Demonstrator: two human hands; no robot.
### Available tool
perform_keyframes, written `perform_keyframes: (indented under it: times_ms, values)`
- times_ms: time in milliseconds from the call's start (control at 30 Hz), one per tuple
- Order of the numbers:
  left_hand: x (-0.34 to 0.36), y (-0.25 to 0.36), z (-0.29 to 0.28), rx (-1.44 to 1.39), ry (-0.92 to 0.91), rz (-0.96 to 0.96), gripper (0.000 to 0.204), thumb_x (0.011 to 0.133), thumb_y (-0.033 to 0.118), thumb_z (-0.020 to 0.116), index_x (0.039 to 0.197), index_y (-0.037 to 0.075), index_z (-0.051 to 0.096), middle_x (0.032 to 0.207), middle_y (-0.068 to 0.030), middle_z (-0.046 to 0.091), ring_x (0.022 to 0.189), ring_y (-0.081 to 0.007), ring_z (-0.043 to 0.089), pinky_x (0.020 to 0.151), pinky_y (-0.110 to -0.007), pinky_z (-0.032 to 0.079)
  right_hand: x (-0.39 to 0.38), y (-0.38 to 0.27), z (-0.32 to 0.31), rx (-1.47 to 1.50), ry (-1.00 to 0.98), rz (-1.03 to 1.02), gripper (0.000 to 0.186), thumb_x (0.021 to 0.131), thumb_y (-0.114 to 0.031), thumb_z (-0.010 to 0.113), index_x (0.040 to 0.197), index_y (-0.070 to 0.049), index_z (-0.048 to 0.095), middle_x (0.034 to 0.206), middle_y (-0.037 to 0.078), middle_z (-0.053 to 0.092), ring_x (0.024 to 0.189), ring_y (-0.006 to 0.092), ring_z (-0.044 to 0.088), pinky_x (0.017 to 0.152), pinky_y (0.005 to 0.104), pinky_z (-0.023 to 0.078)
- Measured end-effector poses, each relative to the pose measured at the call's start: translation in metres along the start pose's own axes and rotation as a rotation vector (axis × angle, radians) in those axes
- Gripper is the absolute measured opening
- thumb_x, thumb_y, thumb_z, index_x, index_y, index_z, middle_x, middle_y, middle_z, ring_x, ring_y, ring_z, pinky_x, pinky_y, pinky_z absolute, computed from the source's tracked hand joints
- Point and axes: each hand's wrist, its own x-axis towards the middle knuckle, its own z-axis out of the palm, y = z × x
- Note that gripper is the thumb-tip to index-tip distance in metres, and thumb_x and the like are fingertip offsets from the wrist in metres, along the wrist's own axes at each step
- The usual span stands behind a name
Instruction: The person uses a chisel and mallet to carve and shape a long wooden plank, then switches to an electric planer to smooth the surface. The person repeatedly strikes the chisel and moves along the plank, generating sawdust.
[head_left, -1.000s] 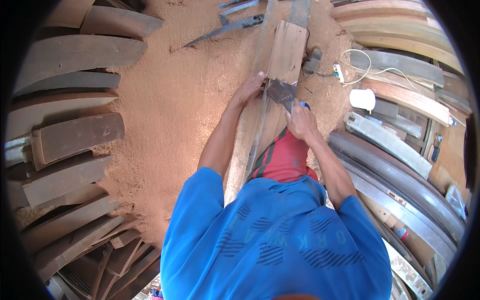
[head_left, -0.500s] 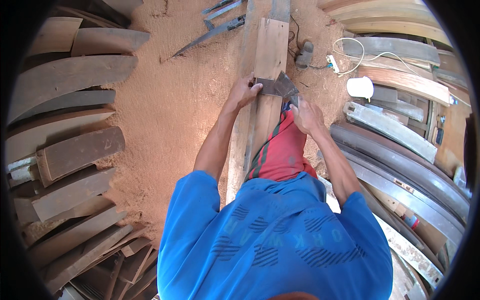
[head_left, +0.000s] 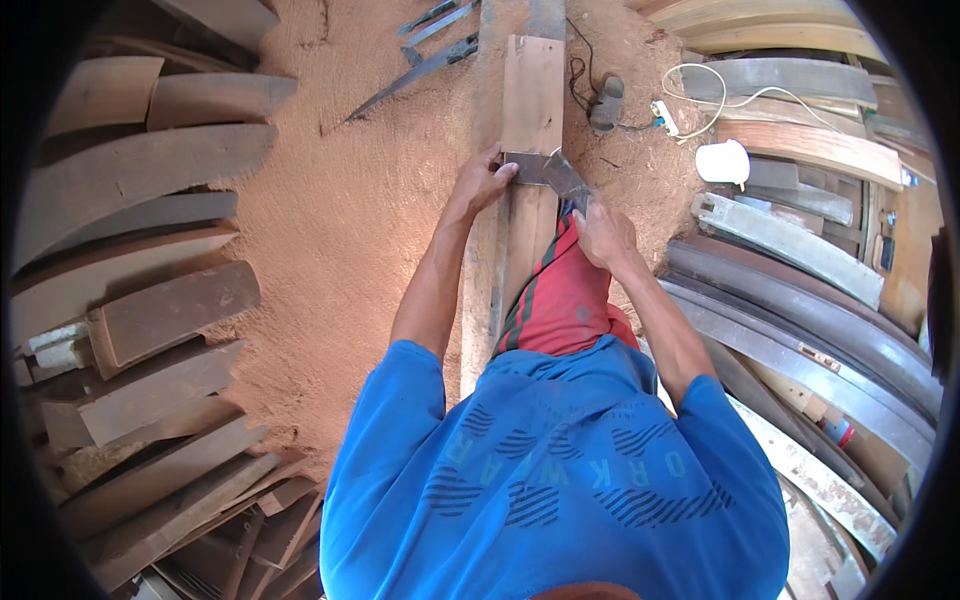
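The left hand (head_left: 482, 183) has its thumb on the left end of a dark strip (head_left: 530, 168); whether its fingers grip the strip from beneath cannot be made out. The right hand (head_left: 606, 233) is wrapped round the handle of a dark, flat-bladed tool (head_left: 566, 180), whose blade meets the strip's right end between the hands. The strip crosses a pale wooden board (head_left: 533, 100), which runs both ahead of the hands and back between the forearms. A leg in red trousers (head_left: 565, 310) is below the hands, just beside the board's right edge.

Ahead and right of the right hand is a small dark corded object (head_left: 605, 103); farther right are a white cup (head_left: 722, 162) and a white cable (head_left: 722, 100). Ahead and left of the left hand, a long tapered tool (head_left: 415, 75) lies on the dust-covered ground (head_left: 350, 200). Well out to the left are stacked curved timbers (head_left: 150, 170).
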Motion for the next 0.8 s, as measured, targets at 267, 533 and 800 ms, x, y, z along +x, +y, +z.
perform_keyframes:
  times_ms: [267,533,800]
  values:
    - [0.018,0.037,0.032,0.384,0.264,-0.052,0.086,0.096,0.037,0.065,0.154,-0.015,0.030,0.145,-0.0393,0.050,0.132,-0.0475,0.055,0.113,-0.048,0.042,-0.029,0.066,-0.008,0.404,0.006,0.074,0.041,0.097,-0.030,0.063,0.112,0.007,0.059,0.097,0.036,0.068,0.097,0.0539,0.066,0.084,0.0568,0.052]
    - [0.040,0.072,0.083,0.770,0.527,-0.251,0.071,0.104,0.040,0.049,0.146,-0.015,0.036,0.131,-0.0413,0.057,0.122,-0.0535,0.059,0.105,-0.056,0.046,-0.073,0.196,0.063,0.568,-0.190,0.366,0.046,0.096,-0.033,0.064,0.116,0.008,0.060,0.102,0.038,0.068,0.102,0.0535,0.066,0.088,0.0573,0.052]
    - [0.053,0.089,0.095,0.875,0.417,-0.488,0.074,0.110,0.048,0.025,0.152,-0.013,0.025,0.115,-0.0358,0.064,0.106,-0.0430,0.068,0.093,-0.053,0.056,-0.081,0.270,0.143,0.688,-0.485,0.580,0.051,0.100,-0.033,0.061,0.127,0.010,0.056,0.112,0.038,0.067,0.110,0.0511,0.066,0.095,0.0541,0.052]
